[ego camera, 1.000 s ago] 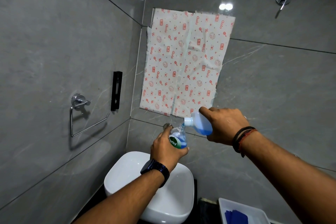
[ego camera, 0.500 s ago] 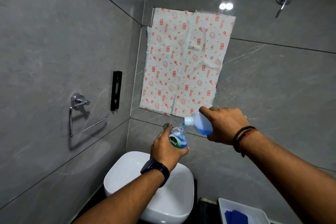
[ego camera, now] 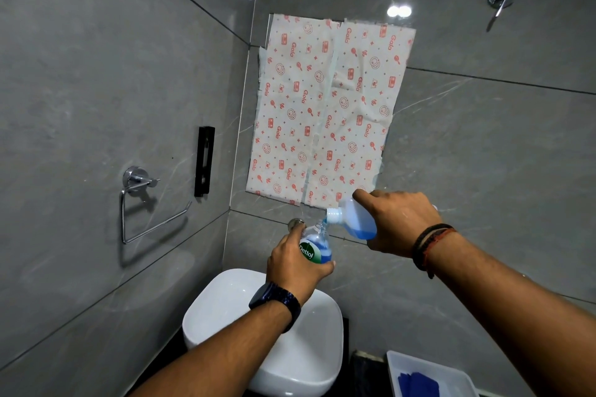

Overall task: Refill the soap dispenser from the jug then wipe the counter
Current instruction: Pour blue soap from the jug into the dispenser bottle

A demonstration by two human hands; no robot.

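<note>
Right hand (ego camera: 398,222) grips tilted jug (ego camera: 356,222), mouth at 3 o'clock of dispenser (ego camera: 316,246) in left hand (ego camera: 295,263); I pour slowly, spout over opening.

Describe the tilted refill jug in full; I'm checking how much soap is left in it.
The small translucent plastic refill jug is held in the right hand, tipped neck-down to the left. Its white threaded neck, uncapped, sits just above the open mouth of the clear Dettol-labelled soap dispenser bottle, which the left hand grips above the white basin. Blue liquid pools along the jug's lower side; the upper part looks empty. The hand hides its rear end, so the total left is unclear.
</note>
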